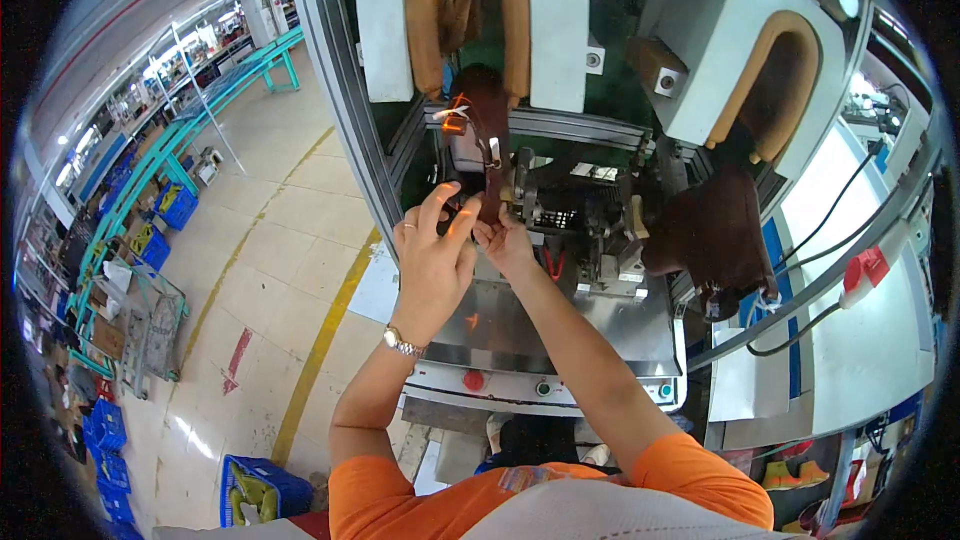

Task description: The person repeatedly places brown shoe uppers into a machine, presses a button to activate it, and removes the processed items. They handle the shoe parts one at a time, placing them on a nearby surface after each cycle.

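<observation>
A dark brown leather boot upper (487, 115) hangs over a mould on the machine in front of me, below an upright U-shaped tan pad (424, 15). My right hand (507, 242) pinches the lower edge of this upper between thumb and fingers. Close on its left, my left hand (438, 252) has bent fingers spread apart, with the fingertips at the upper's near left edge. Whether those fingertips touch the leather is hard to see. Orange light marks fall on the upper and on my left fingers. To the right, a second brown boot upper (705, 230) hangs below another tan pad (785, 70).
Metal clamps (610, 250) stand between the two uppers. The machine's front panel (505, 387) carries a red button (473, 380) and green ones. A white table (870, 340) stands at right. On the floor at left are a blue basket (265, 490) and a cart (155, 335).
</observation>
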`<action>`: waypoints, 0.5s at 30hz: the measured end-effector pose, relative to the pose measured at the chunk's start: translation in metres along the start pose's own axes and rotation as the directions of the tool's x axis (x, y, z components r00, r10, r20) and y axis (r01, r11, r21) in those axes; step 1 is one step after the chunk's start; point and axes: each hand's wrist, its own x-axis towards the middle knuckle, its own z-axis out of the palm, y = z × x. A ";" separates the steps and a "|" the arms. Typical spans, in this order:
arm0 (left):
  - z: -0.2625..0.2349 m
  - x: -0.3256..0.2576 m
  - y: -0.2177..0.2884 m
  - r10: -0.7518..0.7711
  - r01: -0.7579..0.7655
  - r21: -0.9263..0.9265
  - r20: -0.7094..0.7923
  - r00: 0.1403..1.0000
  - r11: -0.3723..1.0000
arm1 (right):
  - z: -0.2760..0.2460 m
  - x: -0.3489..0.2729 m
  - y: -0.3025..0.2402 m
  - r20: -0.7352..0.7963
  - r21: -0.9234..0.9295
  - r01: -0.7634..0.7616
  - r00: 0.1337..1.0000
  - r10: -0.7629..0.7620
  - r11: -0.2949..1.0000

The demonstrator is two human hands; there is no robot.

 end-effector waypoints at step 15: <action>0.098 -0.359 -0.159 -0.869 0.890 -0.105 0.193 0.455 0.443 | 0.081 -0.348 -0.170 0.717 -0.652 0.550 0.224 -0.659 -0.522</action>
